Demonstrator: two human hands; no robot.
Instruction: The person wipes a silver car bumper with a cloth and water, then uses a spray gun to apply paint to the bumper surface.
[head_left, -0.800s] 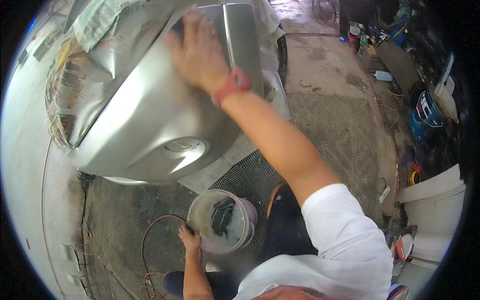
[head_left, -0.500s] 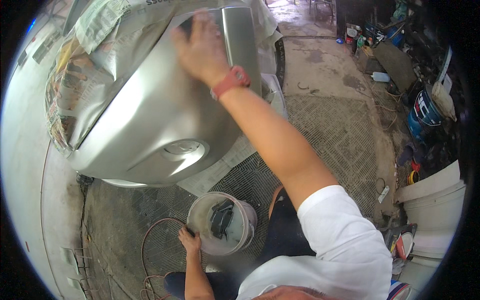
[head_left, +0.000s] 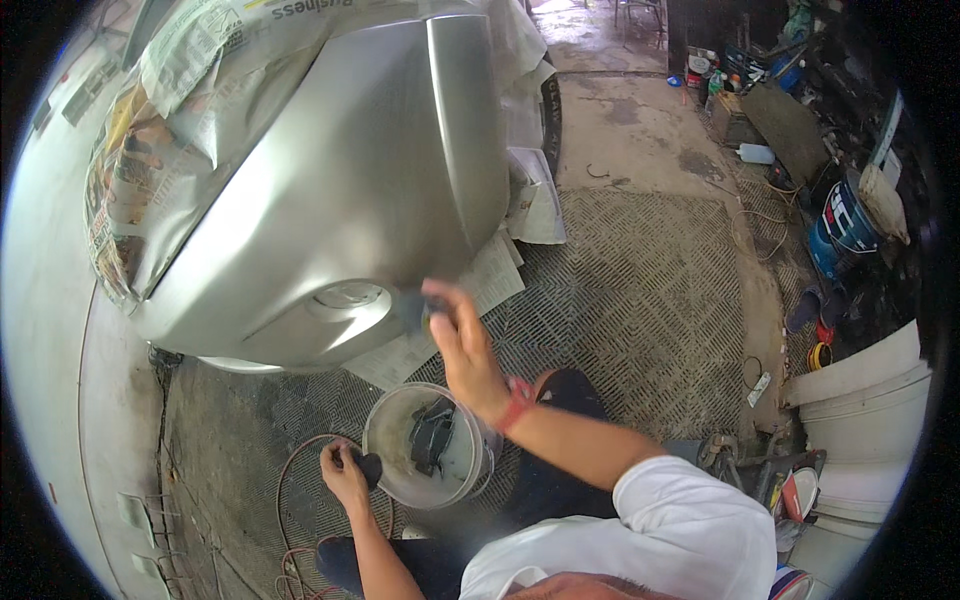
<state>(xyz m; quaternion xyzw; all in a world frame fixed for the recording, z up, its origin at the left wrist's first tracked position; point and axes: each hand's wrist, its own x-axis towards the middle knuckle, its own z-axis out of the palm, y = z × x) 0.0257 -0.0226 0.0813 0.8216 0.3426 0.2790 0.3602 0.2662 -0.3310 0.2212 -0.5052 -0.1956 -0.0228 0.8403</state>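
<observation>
At the upper left of the frame I see newspaper masking (head_left: 165, 160) over a silver car bumper (head_left: 340, 190). Below it, at lower left of centre, a reddish hose (head_left: 300, 447) loops on the floor near my left hand (head_left: 345, 482), whose grip is curled around a black pad (head_left: 371, 470) beside the bucket (head_left: 383, 425); I can't tell whether they touch. Dark pieces (head_left: 432, 436) lie inside the bucket in cloudy liquid. Mid-frame, above the bucket's right side, my right hand (head_left: 468, 355) is blurred, its grip narrowed on a dark piece whose outline I can't make out.
</observation>
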